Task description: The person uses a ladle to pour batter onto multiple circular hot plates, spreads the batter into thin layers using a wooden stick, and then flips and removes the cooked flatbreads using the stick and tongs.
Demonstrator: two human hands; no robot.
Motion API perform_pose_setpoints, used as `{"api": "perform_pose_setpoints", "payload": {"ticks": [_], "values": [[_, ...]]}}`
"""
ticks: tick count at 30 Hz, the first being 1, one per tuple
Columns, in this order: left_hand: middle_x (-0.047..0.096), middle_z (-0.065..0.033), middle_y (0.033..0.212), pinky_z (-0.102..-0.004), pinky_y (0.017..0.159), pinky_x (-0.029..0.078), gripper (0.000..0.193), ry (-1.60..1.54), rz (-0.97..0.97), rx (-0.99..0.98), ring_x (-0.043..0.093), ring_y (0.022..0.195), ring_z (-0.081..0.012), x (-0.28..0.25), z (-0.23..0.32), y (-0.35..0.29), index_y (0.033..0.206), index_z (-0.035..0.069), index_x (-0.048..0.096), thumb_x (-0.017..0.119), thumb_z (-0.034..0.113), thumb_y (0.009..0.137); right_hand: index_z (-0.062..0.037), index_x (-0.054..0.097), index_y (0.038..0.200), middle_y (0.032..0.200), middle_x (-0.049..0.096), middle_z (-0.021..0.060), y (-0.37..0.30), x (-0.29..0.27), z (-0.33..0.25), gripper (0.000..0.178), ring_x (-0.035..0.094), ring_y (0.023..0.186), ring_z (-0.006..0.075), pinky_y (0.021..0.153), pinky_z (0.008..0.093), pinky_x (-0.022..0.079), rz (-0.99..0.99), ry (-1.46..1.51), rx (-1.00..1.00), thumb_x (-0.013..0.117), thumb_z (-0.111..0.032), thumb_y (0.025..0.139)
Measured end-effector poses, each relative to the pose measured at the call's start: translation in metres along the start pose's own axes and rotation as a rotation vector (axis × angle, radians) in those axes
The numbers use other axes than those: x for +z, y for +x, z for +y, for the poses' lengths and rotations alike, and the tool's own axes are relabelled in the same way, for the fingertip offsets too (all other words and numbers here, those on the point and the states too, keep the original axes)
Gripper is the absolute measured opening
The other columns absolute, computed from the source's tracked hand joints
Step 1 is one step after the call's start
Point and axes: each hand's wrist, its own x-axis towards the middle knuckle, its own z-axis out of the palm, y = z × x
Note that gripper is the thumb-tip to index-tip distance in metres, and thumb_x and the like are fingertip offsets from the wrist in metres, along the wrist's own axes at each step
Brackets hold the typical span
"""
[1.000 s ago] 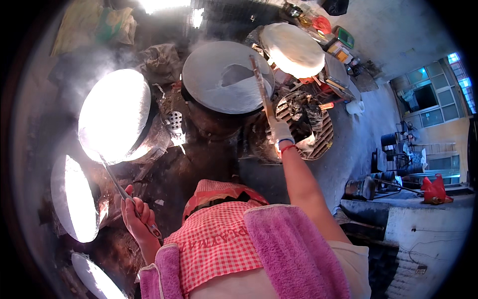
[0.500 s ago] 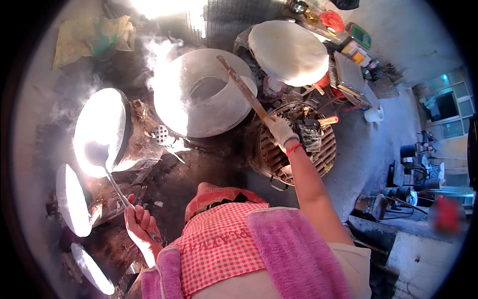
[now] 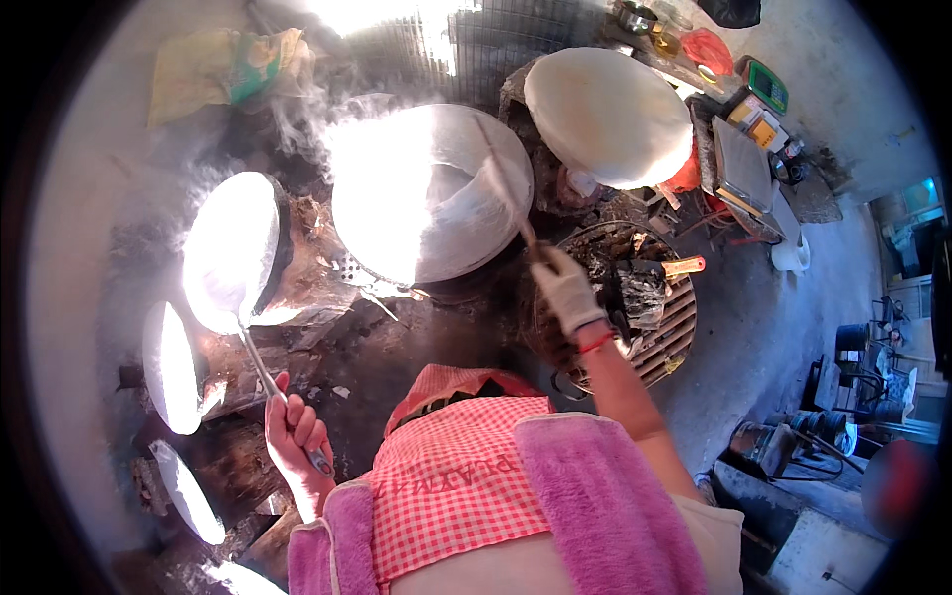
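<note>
My left hand (image 3: 297,432) is wrapped around the handle of a long metal ladle (image 3: 260,365). The ladle's head reaches into the lower part of a bright, steaming round pan (image 3: 233,233) at the left; glare hides its contents. My right hand (image 3: 565,290), in a pale work glove with a red band at the wrist, grips a wooden stick (image 3: 504,178). That stick slants up over the right side of a large round pan (image 3: 367,223), where a pale, thin layer and steam show. Whether its tip touches the layer, I cannot tell.
A metal grate (image 3: 666,347) with charred wood and an orange-handled tool (image 3: 684,266) lies right of the large pan. Beyond stands a round, pale-topped surface (image 3: 610,119). More bright round pans (image 3: 171,367) line the left. Boxes and a green-edged scale (image 3: 767,87) stand far right.
The view has shifted, moving the scene rightward. The wooden stick has swung steeper, its tip moving right over the large pan. The ladle stays at the left pan.
</note>
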Motion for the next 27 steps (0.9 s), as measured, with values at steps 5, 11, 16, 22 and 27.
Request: {"api": "perform_pose_setpoints", "payload": {"ticks": [5, 11, 16, 22, 27], "values": [[0.036, 0.0046, 0.072, -0.0180, 0.038, 0.027, 0.036, 0.059, -0.009, -0.064, 0.029, 0.050, -0.0009, -0.018, 0.010, 0.013, 0.134, -0.003, 0.047, 0.049, 0.017, 0.105, -0.0099, 0.065, 0.127, 0.077, 0.064, 0.0002, -0.009, 0.071, -0.031, 0.034, 0.051, 0.052, 0.0078, 0.045, 0.0266, 0.040, -0.042, -0.166, -0.015, 0.062, -0.022, 0.095], [0.038, 0.0023, 0.070, -0.0214, 0.037, 0.027, 0.034, 0.178, -0.008, -0.156, 0.031, 0.047, -0.0043, -0.079, 0.044, 0.025, 0.133, 0.000, 0.048, 0.048, 0.016, 0.103, -0.0115, 0.061, 0.132, 0.073, 0.059, -0.0010, -0.045, 0.073, -0.033, 0.035, 0.047, 0.046, 0.0074, 0.040, 0.0248, 0.038, 0.143, 0.151, 0.269, 0.057, -0.021, 0.099], [0.036, 0.0041, 0.069, -0.0201, 0.036, 0.028, 0.031, 0.119, 0.063, -0.203, 0.030, 0.045, -0.0029, -0.134, 0.057, 0.024, 0.129, 0.001, 0.052, 0.048, 0.018, 0.103, -0.0113, 0.057, 0.136, 0.070, 0.055, -0.0021, -0.053, 0.142, -0.087, 0.040, 0.044, 0.043, 0.0068, 0.038, 0.0231, 0.034, 0.005, 0.087, 0.347, 0.059, -0.024, 0.097], [0.038, 0.0029, 0.070, -0.0197, 0.035, 0.030, 0.034, 0.223, 0.078, -0.180, 0.032, 0.044, -0.0023, -0.156, 0.074, 0.025, 0.132, 0.002, 0.051, 0.050, 0.018, 0.102, -0.0096, 0.055, 0.137, 0.075, 0.059, 0.0002, -0.052, 0.111, -0.068, 0.041, 0.049, 0.046, 0.0085, 0.038, 0.0243, 0.037, 0.275, 0.207, 0.360, 0.058, -0.025, 0.099], [0.040, 0.0029, 0.070, -0.0193, 0.034, 0.029, 0.039, 0.247, 0.052, -0.206, 0.032, 0.043, -0.0024, -0.152, 0.066, 0.026, 0.137, 0.001, 0.049, 0.050, 0.022, 0.103, -0.0081, 0.056, 0.137, 0.077, 0.059, -0.0014, -0.076, 0.134, -0.091, 0.042, 0.050, 0.049, 0.0075, 0.043, 0.0240, 0.039, -0.071, 0.099, 0.400, 0.062, -0.020, 0.097]]}}
